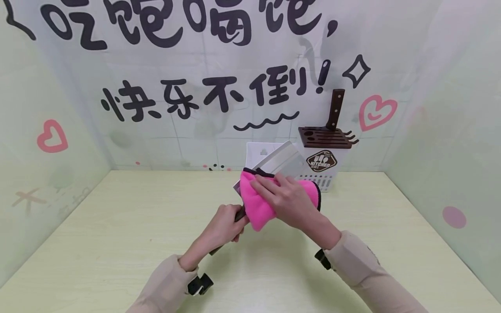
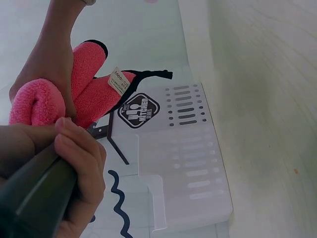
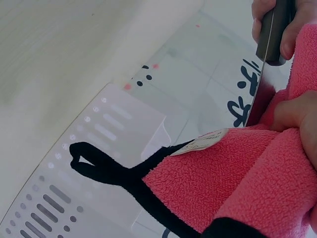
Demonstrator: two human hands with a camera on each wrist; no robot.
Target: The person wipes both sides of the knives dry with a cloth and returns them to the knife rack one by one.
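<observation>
My left hand grips the dark handle of a cleaver, whose broad silver blade slants up to the right. A pink towel with black edging lies over part of the blade. With its fingers spread across the top and its thumb underneath, my right hand holds the towel folded about the blade. A white label shows on the towel in the left wrist view, and a black loop hangs from its corner in the right wrist view. The covered part of the blade is hidden.
Behind the hands, at the back right, stands a white knife holder with a brown slotted top and side hooks. One brown knife handle sticks up from it. The pale wooden table meets printed walls at the back and sides.
</observation>
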